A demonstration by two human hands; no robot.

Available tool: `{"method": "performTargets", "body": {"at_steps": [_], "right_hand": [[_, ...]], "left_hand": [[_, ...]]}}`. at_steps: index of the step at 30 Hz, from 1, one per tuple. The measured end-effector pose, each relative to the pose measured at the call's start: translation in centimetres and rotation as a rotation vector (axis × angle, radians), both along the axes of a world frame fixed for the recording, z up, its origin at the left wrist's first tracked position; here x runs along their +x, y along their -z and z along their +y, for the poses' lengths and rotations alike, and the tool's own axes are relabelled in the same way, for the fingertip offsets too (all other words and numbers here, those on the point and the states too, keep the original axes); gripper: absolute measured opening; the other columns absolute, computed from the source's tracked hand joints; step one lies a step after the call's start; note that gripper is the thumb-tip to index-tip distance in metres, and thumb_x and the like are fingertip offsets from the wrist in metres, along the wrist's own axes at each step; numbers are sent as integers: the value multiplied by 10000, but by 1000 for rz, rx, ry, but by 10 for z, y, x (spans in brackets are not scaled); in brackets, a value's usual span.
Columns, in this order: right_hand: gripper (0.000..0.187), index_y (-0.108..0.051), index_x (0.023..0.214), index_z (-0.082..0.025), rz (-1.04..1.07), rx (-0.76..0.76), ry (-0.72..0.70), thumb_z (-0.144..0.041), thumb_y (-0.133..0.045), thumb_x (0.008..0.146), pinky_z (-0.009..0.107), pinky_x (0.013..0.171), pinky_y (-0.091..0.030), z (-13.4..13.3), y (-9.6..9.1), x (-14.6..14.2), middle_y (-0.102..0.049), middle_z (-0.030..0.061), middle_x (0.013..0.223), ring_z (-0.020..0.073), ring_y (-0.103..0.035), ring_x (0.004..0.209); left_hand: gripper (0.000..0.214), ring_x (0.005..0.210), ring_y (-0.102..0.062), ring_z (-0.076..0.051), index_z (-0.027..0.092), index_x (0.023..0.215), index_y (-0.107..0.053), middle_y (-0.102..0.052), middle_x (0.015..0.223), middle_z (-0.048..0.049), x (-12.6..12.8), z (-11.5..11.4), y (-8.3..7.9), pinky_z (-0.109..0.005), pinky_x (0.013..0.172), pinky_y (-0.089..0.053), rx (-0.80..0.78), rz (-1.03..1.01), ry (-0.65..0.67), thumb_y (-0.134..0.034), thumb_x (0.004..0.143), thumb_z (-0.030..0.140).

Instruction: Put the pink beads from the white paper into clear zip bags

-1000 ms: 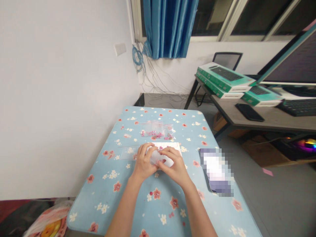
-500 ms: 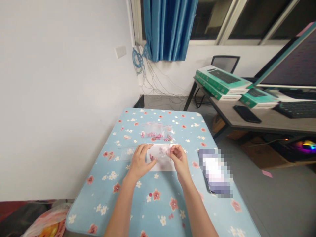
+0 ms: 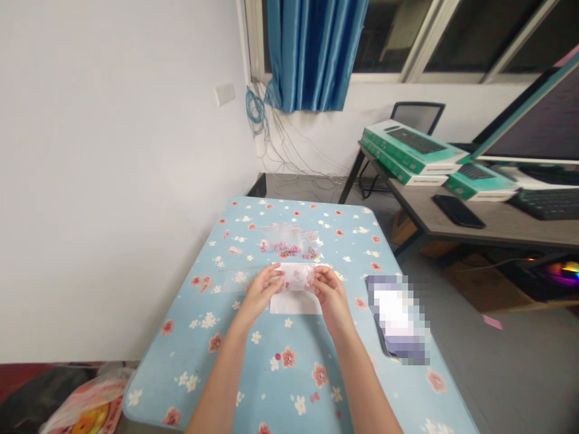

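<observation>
One pink-flecked clear plastic bag [image 3: 297, 277], twelve o'clock, over rectangular white paper sheet [image 3: 296, 304]; your left hand [image 3: 262, 289] pinching its nine-o'clock end, right hand [image 3: 333, 293] its three-o'clock end; best held level, lightly taut.

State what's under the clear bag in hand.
Beneath the clear bag is a white sheet on the flowered table. The sheet's near part shows; the bag hides much of the rest, so anything there can't be told.
</observation>
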State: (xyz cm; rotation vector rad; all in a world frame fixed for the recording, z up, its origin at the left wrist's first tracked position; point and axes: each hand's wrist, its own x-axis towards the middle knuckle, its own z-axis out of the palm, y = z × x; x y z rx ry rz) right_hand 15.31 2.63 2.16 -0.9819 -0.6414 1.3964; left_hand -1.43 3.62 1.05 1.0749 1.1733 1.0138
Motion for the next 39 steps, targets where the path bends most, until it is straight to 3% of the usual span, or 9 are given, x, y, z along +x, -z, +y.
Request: {"method": "performTargets", "body": {"at_steps": [3,6,10,15,19,23,32,35,39], "right_hand": [[259,-591,794,-211,69,-32,-20,-162,-687,559,204,568,-396,0,-2,-2,-585,-59,631,80,-508,551],[267,-595,812,-207,100,-29,-39,-150,-678,564,201,572,-403,0,-1,-3,-601,-53,645,82,-518,561],[260,-591,823,-201,102,-24,-26,-145,-673,583,215,582,-418,1,4,-2,-609,-45,660,90,-523,563],[195,-584,764,-195,98,-42,1,-115,-638,594,207,592,-429,2,10,-4,-579,-61,629,79,-513,556],[164,-580,693,-184,161,-72,27,-89,-612,564,194,584,-444,4,14,-10,-594,-56,625,80,-535,575],[84,-609,738,-184,317,-128,44,-204,-605,656,243,602,-498,5,18,-14,-659,-6,721,127,-600,652],[150,-606,808,-200,480,-190,13,-345,-566,817,256,604,-551,4,30,-15,-670,9,725,118,-624,613],[141,-610,803,-203,483,-161,-40,-336,-570,824,247,587,-556,3,31,-17,-644,-9,662,111,-612,569],[96,-624,781,-181,576,-231,-15,-251,-572,821,207,574,-553,2,31,-21,-645,-8,646,97,-621,557]], "left_hand": [[592,772,-638,-162,163,1162,-537,-678,920,-88,2,0,-3,-293,734,-486,-86,-79,-4,-681,693,494],[520,679,-612,-134,146,987,-598,-649,734,-31,3,-1,-4,-256,667,-473,-119,-98,-25,-726,627,500],[380,646,-568,-101,147,741,-574,-592,683,-2,2,-1,-8,-227,639,-461,-107,-161,-10,-717,636,483],[357,584,-520,-82,154,733,-544,-548,629,26,4,0,-9,-222,615,-444,-20,-182,-88,-691,671,474],[317,560,-500,-83,151,731,-559,-533,591,35,8,1,-10,-216,591,-419,132,-84,-162,-651,717,453],[262,563,-520,-96,153,728,-577,-557,590,26,10,-2,-15,-218,588,-417,240,60,-168,-604,767,410],[183,638,-561,-118,166,727,-639,-604,669,0,16,-10,-46,-222,634,-440,405,376,-159,-578,801,321],[160,635,-552,-118,172,736,-652,-605,660,3,20,-11,-55,-224,640,-437,428,434,-146,-578,799,299],[148,649,-556,-125,180,760,-662,-641,695,-2,22,-14,-66,-233,646,-435,451,484,-87,-569,806,285]]}}
